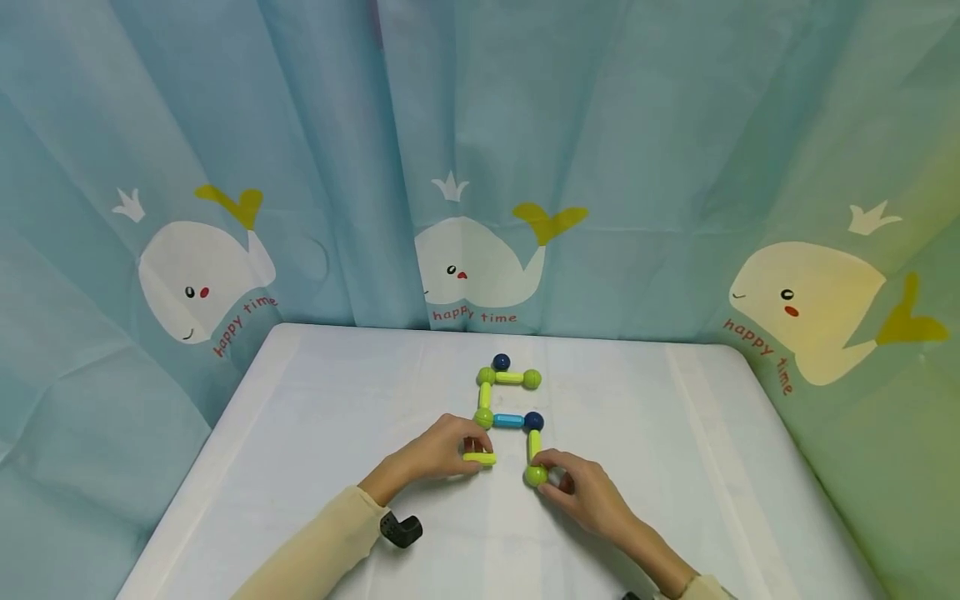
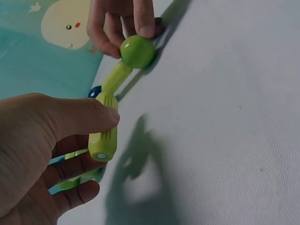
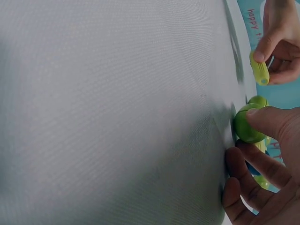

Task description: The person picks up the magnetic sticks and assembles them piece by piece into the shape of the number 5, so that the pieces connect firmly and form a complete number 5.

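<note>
My left hand (image 1: 442,447) pinches a yellow-green magnetic rod (image 1: 478,458) between thumb and fingers; the left wrist view shows its bare metal end facing the camera. The thumb and fingers of my right hand (image 1: 588,493) grip a green ball (image 1: 536,476) at the near end of a connected figure. From that ball a yellow-green rod (image 1: 534,445) runs back to a dark blue ball (image 1: 533,421). A blue rod (image 1: 509,421) joins this to another green ball (image 1: 483,417). The held rod is apart from the figure.
Farther back, the figure continues with an upright yellow-green rod (image 1: 484,397), a corner green ball (image 1: 487,376), a crosswise rod (image 1: 509,378) and an end green ball (image 1: 532,379). A dark blue ball (image 1: 501,362) lies behind. Whale-printed curtains (image 1: 637,150) surround the white table (image 1: 315,392).
</note>
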Demonstrator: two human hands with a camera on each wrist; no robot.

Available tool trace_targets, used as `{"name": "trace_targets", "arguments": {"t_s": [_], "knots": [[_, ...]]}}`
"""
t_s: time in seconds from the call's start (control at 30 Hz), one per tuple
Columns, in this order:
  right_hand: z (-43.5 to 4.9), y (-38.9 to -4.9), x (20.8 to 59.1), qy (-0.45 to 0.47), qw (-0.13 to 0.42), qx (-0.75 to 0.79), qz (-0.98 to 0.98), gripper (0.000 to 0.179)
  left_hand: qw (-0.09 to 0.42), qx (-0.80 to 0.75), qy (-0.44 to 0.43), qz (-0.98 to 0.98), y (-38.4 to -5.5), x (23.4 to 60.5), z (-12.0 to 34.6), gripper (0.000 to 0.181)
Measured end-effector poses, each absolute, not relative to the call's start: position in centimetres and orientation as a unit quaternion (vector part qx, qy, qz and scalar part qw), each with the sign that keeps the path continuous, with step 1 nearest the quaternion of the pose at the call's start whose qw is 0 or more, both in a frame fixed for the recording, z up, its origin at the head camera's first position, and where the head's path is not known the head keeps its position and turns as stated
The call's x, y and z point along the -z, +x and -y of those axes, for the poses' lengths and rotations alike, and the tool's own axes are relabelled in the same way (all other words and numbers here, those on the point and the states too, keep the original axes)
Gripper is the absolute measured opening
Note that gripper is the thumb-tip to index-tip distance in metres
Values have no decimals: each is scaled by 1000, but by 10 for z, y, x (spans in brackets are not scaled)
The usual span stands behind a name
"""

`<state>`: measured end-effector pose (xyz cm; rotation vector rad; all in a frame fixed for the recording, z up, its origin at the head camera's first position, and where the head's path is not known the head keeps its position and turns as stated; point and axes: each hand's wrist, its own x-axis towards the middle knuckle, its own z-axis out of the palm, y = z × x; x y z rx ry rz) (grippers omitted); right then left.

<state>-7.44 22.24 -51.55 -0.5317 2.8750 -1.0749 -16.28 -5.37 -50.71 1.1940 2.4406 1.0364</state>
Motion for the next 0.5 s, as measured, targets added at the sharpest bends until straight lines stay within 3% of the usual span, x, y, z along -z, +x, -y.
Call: {"name": "trace_targets", "arguments": {"t_s": [0.5], "knots": [[-221,-75,521,-176,-16,361,-916,33,120,-327,438,-829,-162,511,29,18]]}}
